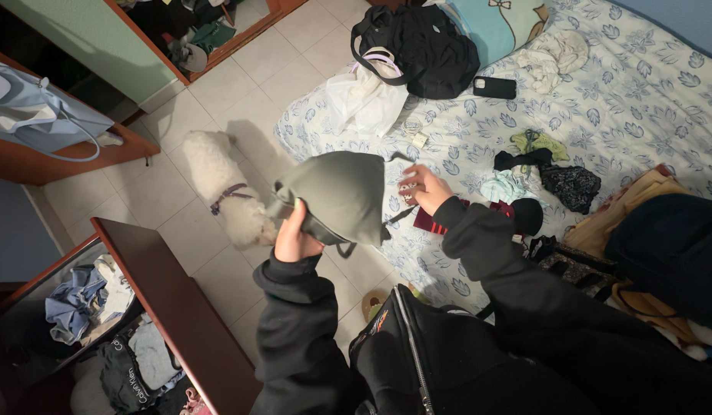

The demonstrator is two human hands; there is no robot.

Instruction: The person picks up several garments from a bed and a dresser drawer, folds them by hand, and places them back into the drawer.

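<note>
Left hand [293, 240] closed around edge of grey-green padded garment [337, 194], raised above floor tiles [241, 92] beside bed [640, 100]. Right hand [424, 188] over bed edge, fingers closed on small patterned item [407, 192], too small to identify. White dog [221, 184] on floor just under garment. Black bag [421, 42] and dark phone [494, 87] on bed, well apart from hands

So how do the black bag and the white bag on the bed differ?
The black bag is larger and dark, sitting further up the bed; the white bag is smaller and pale, sagging over the bed's edge. The black bag has a thick dark strap looped at its left; the white bag's handles are thin and light. Both are soft, slumped and touching each other.
</note>
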